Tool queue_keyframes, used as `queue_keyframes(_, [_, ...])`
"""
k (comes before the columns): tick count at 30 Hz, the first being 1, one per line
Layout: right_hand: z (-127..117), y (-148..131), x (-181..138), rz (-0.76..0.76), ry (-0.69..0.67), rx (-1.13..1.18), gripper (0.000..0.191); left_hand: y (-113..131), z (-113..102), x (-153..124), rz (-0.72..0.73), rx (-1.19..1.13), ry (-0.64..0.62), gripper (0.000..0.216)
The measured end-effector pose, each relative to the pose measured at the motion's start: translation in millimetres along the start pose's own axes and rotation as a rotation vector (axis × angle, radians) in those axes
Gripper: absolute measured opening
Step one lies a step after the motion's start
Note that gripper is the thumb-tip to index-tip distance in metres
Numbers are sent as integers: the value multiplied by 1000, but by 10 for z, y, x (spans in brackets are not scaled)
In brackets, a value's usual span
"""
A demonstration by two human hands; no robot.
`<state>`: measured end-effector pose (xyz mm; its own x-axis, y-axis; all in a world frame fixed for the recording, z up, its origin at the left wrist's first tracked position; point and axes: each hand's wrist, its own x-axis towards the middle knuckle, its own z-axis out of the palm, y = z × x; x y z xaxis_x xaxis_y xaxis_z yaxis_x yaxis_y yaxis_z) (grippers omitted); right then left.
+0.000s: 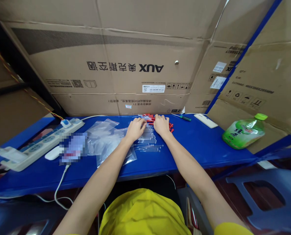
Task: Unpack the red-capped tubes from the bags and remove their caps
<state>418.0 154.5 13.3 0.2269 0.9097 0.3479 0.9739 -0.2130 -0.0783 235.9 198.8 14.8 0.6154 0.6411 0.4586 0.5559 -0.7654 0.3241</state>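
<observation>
My left hand (136, 128) rests over the left side of several thin clear sticks (146, 133), its fingers curled and their tips partly hidden. Opposite it, my right hand (161, 124) bends its fingers down among small red pieces (149, 118) at the far end of the sticks. Whether either hand pinches one of these is too small to make out. A few loose clear sticks (150, 148) lie crosswise nearer to me. Clear plastic bags (107, 138) spread out left of the sticks, partly beneath my left forearm.
On the blue table (196, 150) lie a green-handled screwdriver (186, 118), a white phone-like slab (205, 120) and a green-labelled bottle (244, 132) on its side. At left are a power strip (47, 142) and a blurred-out device (73, 148) on a cable. Cardboard (126, 49) walls the back.
</observation>
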Motion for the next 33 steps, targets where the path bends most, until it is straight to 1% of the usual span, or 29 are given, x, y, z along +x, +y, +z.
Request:
queue_keyframes(6, [56,56,24,-166,86,35,28,-25,-8,-11,3,-9,50,20])
queue_keyframes(9, [11,51,18,-233,108,54,26,-45,0,-13,9,3,67,22])
queue_keyframes(12, [-72,22,1,-347,130,108,25,-51,-8,-13,18,28,79,26])
queue_keyframes(14, [-122,-5,-13,-428,141,145,26,-49,-20,-8,27,51,73,28])
queue_keyframes(17, [-160,-44,-34,-510,153,166,29,-51,-33,5,18,78,20,31])
queue_keyframes(19, [-162,-59,-45,-531,162,159,30,-57,-32,15,7,82,-12,33])
queue_keyframes(22, [-150,-61,-54,-541,169,118,30,-68,-19,24,9,74,-18,32])
queue_keyframes(30, [-97,-32,-42,-518,202,4,30,-86,-48,32,38,46,-41,29])
queue_keyframes(33, [-80,-25,-26,-509,218,-16,29,-65,-70,39,27,76,-51,31])
